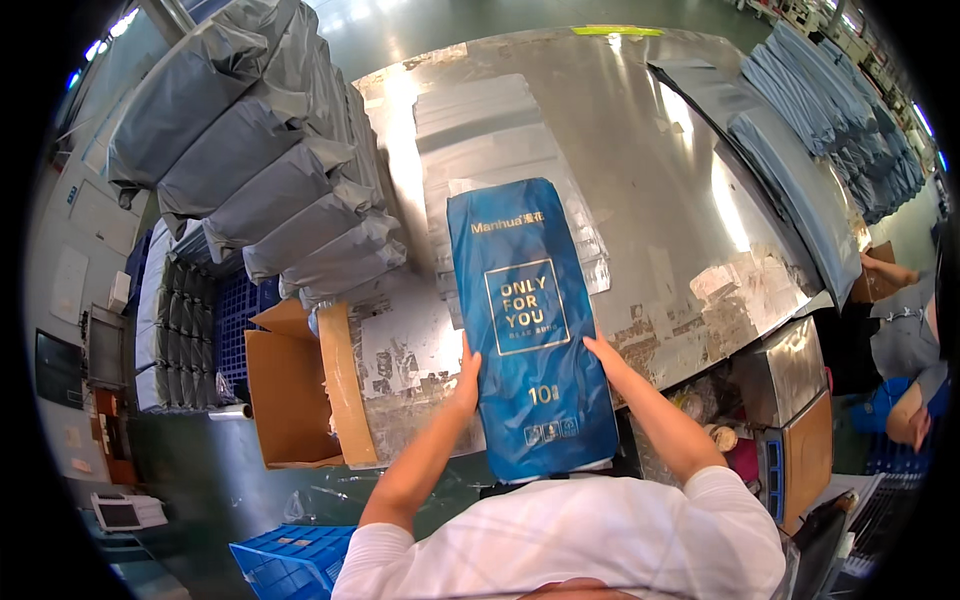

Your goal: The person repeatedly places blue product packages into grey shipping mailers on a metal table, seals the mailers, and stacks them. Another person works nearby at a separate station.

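A long, plump blue plastic pack (530,320) with gold print lies over the near edge of the metal table, close against my body. My left hand (469,372) presses on its left side and my right hand (603,358) on its right side, so the pack is held between them. The fingers are partly hidden behind the pack's edges. Beyond it, a flat pile of grey plastic bags (480,115) lies on the table, its near part covered by the pack's far end.
Filled grey bags (275,190) are stacked high at the left, above an open cardboard box (290,385). More grey bags (790,180) lie along the table's (640,180) right side. A blue crate (290,560) stands low at the left. Another person's hand (908,420) shows at the far right.
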`<act>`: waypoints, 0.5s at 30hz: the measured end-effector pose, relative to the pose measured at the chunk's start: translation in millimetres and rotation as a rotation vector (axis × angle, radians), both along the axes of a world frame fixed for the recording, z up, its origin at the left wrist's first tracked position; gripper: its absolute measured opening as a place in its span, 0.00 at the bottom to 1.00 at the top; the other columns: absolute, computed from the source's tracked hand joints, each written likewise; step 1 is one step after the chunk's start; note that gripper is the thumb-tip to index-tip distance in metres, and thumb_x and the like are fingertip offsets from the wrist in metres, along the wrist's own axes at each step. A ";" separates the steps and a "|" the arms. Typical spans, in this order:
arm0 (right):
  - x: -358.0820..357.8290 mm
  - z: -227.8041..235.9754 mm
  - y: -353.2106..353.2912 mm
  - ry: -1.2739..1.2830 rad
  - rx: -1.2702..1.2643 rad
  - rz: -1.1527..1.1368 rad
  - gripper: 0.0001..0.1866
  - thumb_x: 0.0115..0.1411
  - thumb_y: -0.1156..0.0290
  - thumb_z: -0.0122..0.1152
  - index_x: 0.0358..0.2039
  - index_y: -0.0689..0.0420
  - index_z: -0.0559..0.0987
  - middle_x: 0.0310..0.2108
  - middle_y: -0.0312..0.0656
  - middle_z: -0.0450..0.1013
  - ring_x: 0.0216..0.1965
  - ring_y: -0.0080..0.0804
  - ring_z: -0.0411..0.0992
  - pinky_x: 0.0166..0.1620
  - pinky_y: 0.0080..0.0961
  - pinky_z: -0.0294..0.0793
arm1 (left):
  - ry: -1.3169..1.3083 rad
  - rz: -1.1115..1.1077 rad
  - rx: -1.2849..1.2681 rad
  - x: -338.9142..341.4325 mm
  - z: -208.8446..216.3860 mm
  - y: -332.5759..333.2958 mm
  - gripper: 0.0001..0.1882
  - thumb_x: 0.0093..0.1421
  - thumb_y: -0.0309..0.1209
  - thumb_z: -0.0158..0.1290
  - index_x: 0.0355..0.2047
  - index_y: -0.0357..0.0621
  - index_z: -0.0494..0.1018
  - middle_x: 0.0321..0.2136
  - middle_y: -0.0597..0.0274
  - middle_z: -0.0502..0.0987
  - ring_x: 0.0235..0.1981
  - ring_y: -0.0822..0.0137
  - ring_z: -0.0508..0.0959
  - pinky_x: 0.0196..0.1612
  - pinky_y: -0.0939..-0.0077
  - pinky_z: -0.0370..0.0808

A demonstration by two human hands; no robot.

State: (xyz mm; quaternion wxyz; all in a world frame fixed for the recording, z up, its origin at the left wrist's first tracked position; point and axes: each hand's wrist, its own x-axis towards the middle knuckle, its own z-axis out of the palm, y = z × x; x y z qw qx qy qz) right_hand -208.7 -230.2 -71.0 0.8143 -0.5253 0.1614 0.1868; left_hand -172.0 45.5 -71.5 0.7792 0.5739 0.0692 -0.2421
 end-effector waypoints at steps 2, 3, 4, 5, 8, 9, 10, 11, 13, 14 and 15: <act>-16.1 -12.3 -3.4 -0.022 -0.129 0.002 0.30 0.60 0.61 0.46 0.60 0.57 0.52 0.54 0.43 0.61 0.52 0.34 0.62 0.53 0.26 0.61 | 0.032 0.116 0.039 -17.1 -4.4 3.2 0.28 0.63 0.42 0.35 0.61 0.49 0.45 0.58 0.55 0.53 0.56 0.63 0.58 0.57 0.70 0.57; -11.3 -19.2 -17.2 0.052 -0.138 0.022 0.26 0.60 0.61 0.46 0.56 0.58 0.58 0.48 0.43 0.64 0.46 0.33 0.65 0.49 0.26 0.64 | 0.050 0.175 0.059 -17.2 -9.1 3.4 0.27 0.63 0.42 0.35 0.60 0.47 0.51 0.56 0.54 0.58 0.54 0.63 0.61 0.56 0.70 0.59; -3.8 -26.6 -37.4 0.122 -0.144 0.037 0.22 0.60 0.61 0.46 0.52 0.59 0.64 0.43 0.43 0.68 0.41 0.33 0.68 0.44 0.25 0.67 | -0.068 0.098 0.256 -1.3 -14.0 20.1 0.22 0.63 0.41 0.36 0.54 0.44 0.60 0.50 0.55 0.64 0.50 0.64 0.65 0.53 0.70 0.61; 7.9 -33.7 -52.9 0.188 -0.152 0.056 0.19 0.60 0.62 0.46 0.47 0.60 0.70 0.38 0.43 0.72 0.36 0.32 0.71 0.39 0.25 0.70 | -0.188 0.024 0.451 16.9 -18.1 40.2 0.20 0.62 0.41 0.38 0.47 0.41 0.69 0.43 0.56 0.71 0.45 0.64 0.69 0.50 0.69 0.64; 125.2 -22.7 -71.4 -0.342 -0.965 -0.003 0.12 0.58 0.67 0.47 0.26 0.61 0.75 0.23 0.46 0.70 0.23 0.32 0.69 0.29 0.28 0.67 | -0.833 0.145 0.815 134.8 -12.3 41.6 0.11 0.49 0.22 0.50 0.34 0.37 0.72 0.42 0.47 0.71 0.45 0.55 0.70 0.47 0.67 0.66; 167.3 -16.1 -73.8 -0.485 -1.087 -0.037 0.09 0.54 0.70 0.49 0.30 0.62 0.74 0.28 0.47 0.71 0.27 0.38 0.69 0.32 0.30 0.68 | -1.001 0.115 1.025 172.9 -8.2 37.0 0.14 0.45 0.20 0.50 0.35 0.38 0.72 0.44 0.47 0.69 0.47 0.52 0.69 0.49 0.65 0.66; 203.0 -21.1 -78.7 -0.679 -1.207 -0.121 0.08 0.51 0.75 0.51 0.31 0.60 0.76 0.28 0.44 0.71 0.30 0.35 0.70 0.34 0.28 0.69 | -1.080 0.079 1.103 205.7 -2.2 27.0 0.13 0.45 0.20 0.49 0.34 0.38 0.72 0.42 0.48 0.70 0.46 0.52 0.69 0.49 0.65 0.67; 234.9 -22.0 -79.7 -0.824 -1.320 -0.118 0.09 0.48 0.75 0.53 0.31 0.59 0.76 0.31 0.44 0.71 0.33 0.37 0.70 0.36 0.30 0.70 | -1.150 0.044 1.190 229.8 -0.1 21.0 0.12 0.45 0.20 0.49 0.33 0.37 0.72 0.40 0.50 0.71 0.45 0.52 0.69 0.49 0.65 0.67; 274.8 -27.3 -76.8 -0.899 -1.579 0.064 0.09 0.46 0.75 0.53 0.30 0.58 0.76 0.34 0.45 0.72 0.35 0.41 0.71 0.37 0.33 0.71 | -1.108 -0.149 1.278 263.2 -17.9 19.8 0.10 0.46 0.21 0.48 0.31 0.37 0.72 0.37 0.52 0.71 0.42 0.52 0.70 0.45 0.65 0.69; 282.8 -26.7 -72.7 -0.818 -1.715 0.251 0.07 0.46 0.74 0.53 0.28 0.57 0.76 0.33 0.46 0.72 0.35 0.42 0.72 0.36 0.35 0.71 | -1.075 -0.255 1.319 271.8 -27.8 19.9 0.09 0.46 0.21 0.47 0.30 0.37 0.71 0.36 0.53 0.72 0.41 0.53 0.71 0.43 0.65 0.71; 289.8 -29.7 -68.9 -0.730 -1.838 0.445 0.06 0.46 0.73 0.52 0.27 0.57 0.76 0.33 0.46 0.73 0.34 0.44 0.72 0.36 0.37 0.71 | -1.052 -0.299 1.385 277.7 -37.7 19.5 0.09 0.47 0.22 0.47 0.30 0.38 0.72 0.34 0.53 0.72 0.39 0.53 0.72 0.41 0.65 0.71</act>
